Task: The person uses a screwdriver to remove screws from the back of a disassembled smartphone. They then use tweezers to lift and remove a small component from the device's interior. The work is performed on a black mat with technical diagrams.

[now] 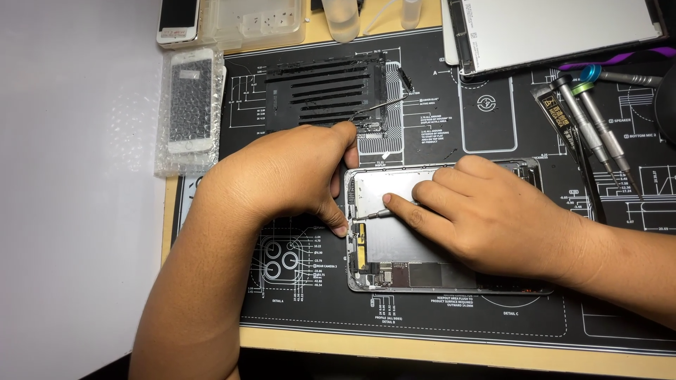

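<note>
Black mat [493, 309] with white diagrams covers most of the wooden counter [451, 348], giving the small parts a dark ground to show against. On it, near the front edge, lies the opened phone [394, 271], back shell up, its circuit board and silver plate bare. Behind it sits a black panel [320, 91] with strips across it, set flat and out of the way, and at the top right a white screen panel [563, 28] rests half off the mat. To the far left a white phone [190, 98] lies on bubble wrap [179, 158], cushioned against scratches.

Now the hands: the left hand [282, 176] curls over the phone's top left corner, thumb and fingers pressed on the frame to pin it down. The right hand [493, 218] lies across the shell, fingers closed narrowly around a thin screwdriver [377, 214], its tip aimed at the left edge inside the frame. Two spare screwdrivers [595, 127] wait at the right, well apart from the work.
</note>
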